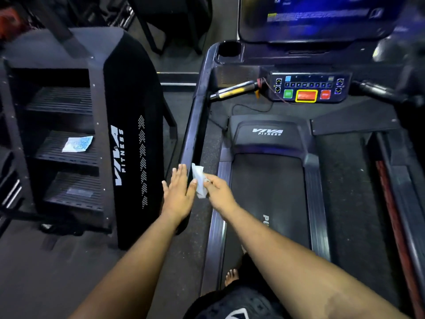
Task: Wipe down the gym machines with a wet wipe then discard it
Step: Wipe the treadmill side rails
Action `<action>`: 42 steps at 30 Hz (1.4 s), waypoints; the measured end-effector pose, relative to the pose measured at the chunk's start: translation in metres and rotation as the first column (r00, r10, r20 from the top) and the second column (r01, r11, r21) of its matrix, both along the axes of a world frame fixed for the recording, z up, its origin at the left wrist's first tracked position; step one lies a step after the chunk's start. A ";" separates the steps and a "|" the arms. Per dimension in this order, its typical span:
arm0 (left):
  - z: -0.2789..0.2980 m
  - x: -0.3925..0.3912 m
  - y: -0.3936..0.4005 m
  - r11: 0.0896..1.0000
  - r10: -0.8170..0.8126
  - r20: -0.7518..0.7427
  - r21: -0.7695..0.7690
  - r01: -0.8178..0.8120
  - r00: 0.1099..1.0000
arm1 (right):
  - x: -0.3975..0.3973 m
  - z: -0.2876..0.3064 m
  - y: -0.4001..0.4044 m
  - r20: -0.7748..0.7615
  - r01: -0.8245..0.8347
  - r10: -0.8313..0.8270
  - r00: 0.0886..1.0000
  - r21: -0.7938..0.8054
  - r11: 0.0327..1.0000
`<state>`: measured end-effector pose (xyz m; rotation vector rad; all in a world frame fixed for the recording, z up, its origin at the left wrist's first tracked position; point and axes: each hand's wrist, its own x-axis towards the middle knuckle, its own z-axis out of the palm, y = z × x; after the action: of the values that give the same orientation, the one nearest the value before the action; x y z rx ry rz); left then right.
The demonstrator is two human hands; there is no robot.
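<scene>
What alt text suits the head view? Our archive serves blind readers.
The right hand pinches a white wet wipe against a treadmill's left handrail, while the left hand rests flat beside it. A stair climber stands left.

The handrail [195, 125] runs between the stair machine [128, 134] and the treadmill belt [266, 199]. Open floor [174, 95] lies on its left, clear belt on its right.
</scene>
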<state>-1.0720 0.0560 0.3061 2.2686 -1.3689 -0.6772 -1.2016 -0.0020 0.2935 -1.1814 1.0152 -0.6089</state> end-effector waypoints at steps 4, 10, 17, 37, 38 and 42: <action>0.007 -0.028 0.006 0.999 -0.007 -0.126 -0.051 0.001 0.992 | -0.041 0.017 0.012 0.049 0.165 -0.170 0.984 0.095 0.982; 0.026 -0.088 -0.003 0.990 -0.089 -0.598 -0.140 0.006 0.796 | -0.118 0.052 0.019 0.105 0.293 -0.303 0.947 0.102 0.951; 0.054 -0.177 -0.013 0.988 -0.134 -0.750 -0.152 0.029 0.648 | -0.223 0.071 0.026 0.097 0.314 -0.319 0.943 0.067 0.947; 0.060 -0.490 -0.016 0.955 -0.294 -0.642 -0.173 0.240 0.708 | -0.527 0.067 0.058 0.112 0.556 -0.553 0.825 0.014 0.831; 0.057 -0.498 -0.016 0.953 -0.299 -0.634 -0.170 0.249 0.713 | -0.536 0.066 0.059 0.091 0.574 -0.571 0.816 -0.006 0.819; 0.046 -0.540 -0.033 0.922 -0.382 -0.567 -0.177 0.344 0.730 | -0.573 0.062 0.055 0.051 0.649 -0.647 0.761 -0.070 0.758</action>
<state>-1.6123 0.0231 0.3522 1.5213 -1.4706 -1.3234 -1.7741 0.0529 0.3556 -0.8647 1.4013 -1.2233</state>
